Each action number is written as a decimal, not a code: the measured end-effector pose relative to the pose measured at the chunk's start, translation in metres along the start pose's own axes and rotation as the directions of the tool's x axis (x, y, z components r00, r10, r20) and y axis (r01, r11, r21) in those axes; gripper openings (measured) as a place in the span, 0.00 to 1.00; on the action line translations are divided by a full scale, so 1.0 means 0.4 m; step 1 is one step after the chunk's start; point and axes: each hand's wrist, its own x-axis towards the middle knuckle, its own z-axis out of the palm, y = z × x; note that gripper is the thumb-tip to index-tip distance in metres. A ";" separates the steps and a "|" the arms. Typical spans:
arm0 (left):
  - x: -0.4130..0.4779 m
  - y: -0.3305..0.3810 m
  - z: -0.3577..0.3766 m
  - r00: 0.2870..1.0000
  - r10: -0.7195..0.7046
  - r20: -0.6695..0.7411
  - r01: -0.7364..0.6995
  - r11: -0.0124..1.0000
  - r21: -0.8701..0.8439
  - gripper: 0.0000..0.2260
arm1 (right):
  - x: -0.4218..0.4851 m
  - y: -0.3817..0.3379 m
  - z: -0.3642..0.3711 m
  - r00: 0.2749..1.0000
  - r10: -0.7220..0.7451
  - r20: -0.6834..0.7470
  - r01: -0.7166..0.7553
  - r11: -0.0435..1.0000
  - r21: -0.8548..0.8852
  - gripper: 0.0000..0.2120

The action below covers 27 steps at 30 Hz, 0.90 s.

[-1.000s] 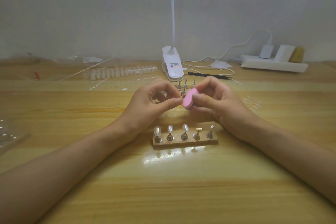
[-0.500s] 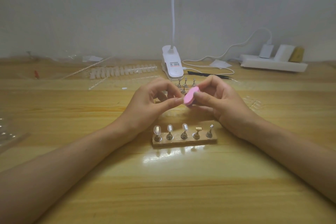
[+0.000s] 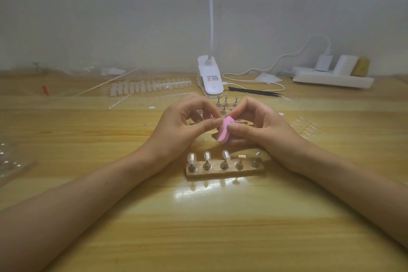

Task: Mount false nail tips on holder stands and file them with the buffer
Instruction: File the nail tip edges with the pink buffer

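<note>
nearest, on the yellow wooden table (image 3: 198,227), sits a pale wooden base block (image 3: 225,175) carrying five small metal holder stands (image 3: 224,164). the left three wear clear false nail tips (image 3: 226,154); the right two stand bare. just behind the block, the right hand (image 3: 265,127) has thumb and fingers clamped on a pink oval foam buffer (image 3: 223,131), tilted on edge. the left hand (image 3: 183,127) meets it, fingers curled, with thumb and forefinger drawn together at the buffer's upper edge. whatever they pinch is hidden, so i cannot tell if a tip is in there, though filing one seems the step in hand.

risks, as i judge them: a tip this small and slick could spring out of a two-finger pinch if the buffer drags too hard, and clear plastic would be hard to find on this table. the right wrist hangs close over the bare stands, so a dropped forearm could knock the block and shake the mounted tips loose.

beyond the hands stand loose spare metal stands (image 3: 225,102), easy to topple on a reach. further back lie a strip of unmounted white nail tips (image 3: 150,86), black tweezers (image 3: 254,91), a white clip lamp (image 3: 210,80) and a white power strip (image 3: 331,77) by the wall.
</note>
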 end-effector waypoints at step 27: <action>-0.014 0.055 0.006 0.979 -0.118 0.165 0.157 0.955 -0.252 0.08 | -0.055 -0.117 -0.018 0.881 -0.416 0.225 0.428 0.502 -0.751 0.14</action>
